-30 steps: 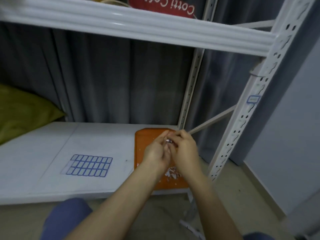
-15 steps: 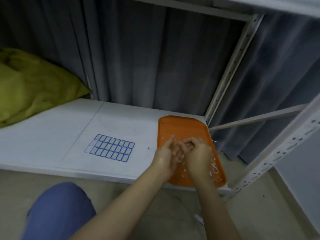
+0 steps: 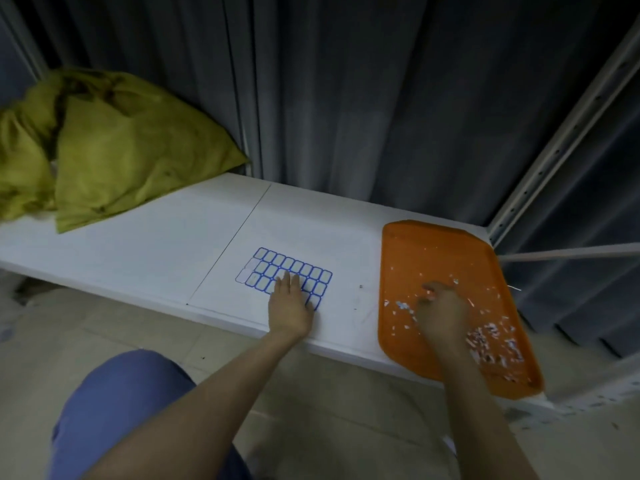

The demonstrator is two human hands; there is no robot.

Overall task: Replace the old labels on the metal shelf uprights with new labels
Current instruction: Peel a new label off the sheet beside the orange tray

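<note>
As the view looks down on a white shelf, left to right:
Green bag: far left, at the back.
Label sheet: mid-shelf, blue-outlined stickers.
Left hand: flat, fingers straight, resting on the sheet's near right part.
Orange tray: shelf's right end, strewn with paper scraps.
Right hand: over the tray, well apart from the sheet; fingers curled, blurred, grip unclear.
Upright: behind the tray.

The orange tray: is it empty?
No, the orange tray holds many small white scraps scattered across its surface.
</note>
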